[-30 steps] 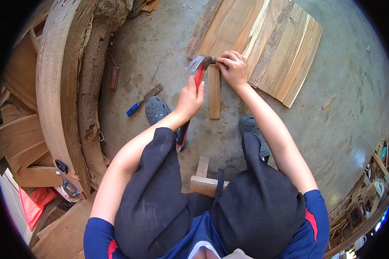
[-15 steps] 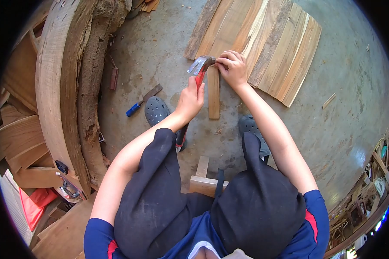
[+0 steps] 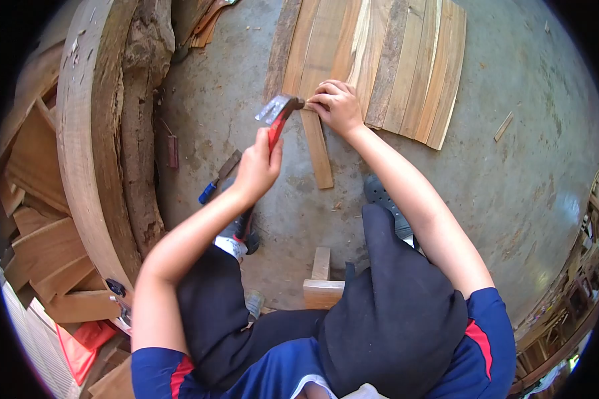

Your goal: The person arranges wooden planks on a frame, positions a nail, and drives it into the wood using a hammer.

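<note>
My left hand (image 3: 258,169) is closed around the red-and-black handle of a claw hammer (image 3: 278,110). The hammer's face is right by the fingertips of my right hand (image 3: 338,108), which are pinched together at the near edge of a panel of joined wooden boards (image 3: 386,73). Whatever sits between those fingertips is too small to make out. From under the same edge, a narrow wooden strip (image 3: 318,153) sticks out toward me across the concrete floor.
A blue-handled flat-bladed tool (image 3: 207,193) lies left, near my shoe. Further left runs a thick timber beam (image 3: 90,133), with stacked wood pieces (image 3: 50,249) beyond. A small wooden block (image 3: 323,292) sits between my legs. One loose sliver (image 3: 504,126) lies right.
The view has turned and shifted, so panel and strip appear further left. My left knee has dropped outward, showing a sock. The hammer stays close to my right fingertips.
</note>
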A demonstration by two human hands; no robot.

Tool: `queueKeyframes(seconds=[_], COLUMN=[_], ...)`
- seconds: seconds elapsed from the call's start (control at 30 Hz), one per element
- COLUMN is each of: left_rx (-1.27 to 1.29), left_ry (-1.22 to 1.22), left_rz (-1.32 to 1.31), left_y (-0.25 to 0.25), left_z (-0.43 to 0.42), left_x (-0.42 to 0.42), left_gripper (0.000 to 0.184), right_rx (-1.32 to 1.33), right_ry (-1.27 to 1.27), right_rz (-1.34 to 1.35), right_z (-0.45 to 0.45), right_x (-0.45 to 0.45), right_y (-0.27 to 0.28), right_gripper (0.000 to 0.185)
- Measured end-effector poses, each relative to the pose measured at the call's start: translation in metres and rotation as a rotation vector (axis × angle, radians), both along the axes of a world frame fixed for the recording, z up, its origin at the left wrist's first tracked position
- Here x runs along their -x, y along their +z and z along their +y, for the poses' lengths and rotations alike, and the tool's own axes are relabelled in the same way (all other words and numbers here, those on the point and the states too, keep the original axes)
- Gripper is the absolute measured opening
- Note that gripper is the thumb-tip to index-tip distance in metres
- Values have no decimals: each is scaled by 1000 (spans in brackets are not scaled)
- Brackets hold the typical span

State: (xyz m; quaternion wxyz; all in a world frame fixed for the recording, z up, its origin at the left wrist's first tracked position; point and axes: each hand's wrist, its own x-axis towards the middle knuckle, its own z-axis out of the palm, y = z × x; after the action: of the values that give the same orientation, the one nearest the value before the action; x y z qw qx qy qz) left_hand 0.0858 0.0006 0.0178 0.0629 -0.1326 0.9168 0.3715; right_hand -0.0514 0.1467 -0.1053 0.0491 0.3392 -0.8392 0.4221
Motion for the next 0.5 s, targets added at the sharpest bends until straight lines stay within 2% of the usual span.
queueKeyframes(seconds=[0.27,0.5], left_rx=[24,7], left_ry=[85,173], left_rz=[-10,44], left_y=[-38,-38], left_z=[32,32], left_x=[1,1], left_gripper=[22,19], right_rx=[-46,-13], right_ry=[32,16], right_rz=[-31,-19], right_z=[3,0], right_x=[2,1], right_y=[2,2], right_gripper=[11,8])
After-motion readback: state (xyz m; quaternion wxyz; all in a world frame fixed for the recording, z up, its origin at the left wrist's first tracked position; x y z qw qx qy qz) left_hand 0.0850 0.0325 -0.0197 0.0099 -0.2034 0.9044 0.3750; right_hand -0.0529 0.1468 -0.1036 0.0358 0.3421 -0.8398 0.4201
